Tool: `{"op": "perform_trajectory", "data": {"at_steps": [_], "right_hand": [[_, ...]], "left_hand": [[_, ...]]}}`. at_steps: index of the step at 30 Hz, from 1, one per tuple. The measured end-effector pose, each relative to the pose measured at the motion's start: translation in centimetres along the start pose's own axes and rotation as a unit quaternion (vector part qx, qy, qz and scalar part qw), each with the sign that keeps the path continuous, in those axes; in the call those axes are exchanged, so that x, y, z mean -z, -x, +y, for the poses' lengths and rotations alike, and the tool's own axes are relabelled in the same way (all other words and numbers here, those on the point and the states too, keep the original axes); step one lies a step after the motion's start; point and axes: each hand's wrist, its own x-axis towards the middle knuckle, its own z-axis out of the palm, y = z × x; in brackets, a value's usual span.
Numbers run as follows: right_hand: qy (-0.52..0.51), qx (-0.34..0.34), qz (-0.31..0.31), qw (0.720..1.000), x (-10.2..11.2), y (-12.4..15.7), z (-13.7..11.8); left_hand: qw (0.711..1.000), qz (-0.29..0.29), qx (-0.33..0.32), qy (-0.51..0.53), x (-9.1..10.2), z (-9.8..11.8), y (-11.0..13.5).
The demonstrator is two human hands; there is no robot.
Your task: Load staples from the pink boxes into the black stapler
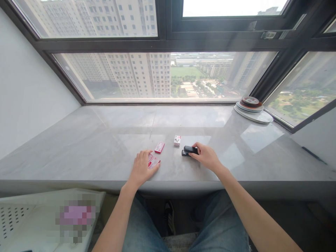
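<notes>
Stapler (187,149), glossy grey sill (105,154), dark-framed window (162,44)

This high-rise room's window (162,44) looks onto tower blocks (141,77).

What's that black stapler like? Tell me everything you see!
The black stapler looks like plastic: a top arm above a lower base, parted by a gap at the front. It sits on or just above the grey countertop, front end pointing left. The right hand grips its back part, partly hiding it.
</notes>
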Motion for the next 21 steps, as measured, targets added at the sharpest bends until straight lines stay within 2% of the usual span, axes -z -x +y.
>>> {"op": "perform_trajectory", "data": {"at_steps": [7, 12, 17, 21], "right_hand": [[0.012, -0.008, 0.003, 1.0, -0.1, 0.1, -0.1], [0.035, -0.009, 0.0, 0.999, 0.3, 0.2, -0.6], [0.055, 0.0, -0.022, 0.998, 1.4, 0.2, -1.5], [0.06, -0.034, -0.026, 0.997, 1.7, 0.3, -2.0]], "left_hand": [[0.998, 0.017, 0.033, -0.051, -2.4, 2.2, -0.7], [0.996, -0.024, -0.005, -0.085, -4.2, 3.5, -1.4], [0.993, -0.053, 0.028, -0.101, -6.5, 5.6, -3.3], [0.994, -0.047, 0.05, -0.089, -8.3, 8.1, -5.5]]}}
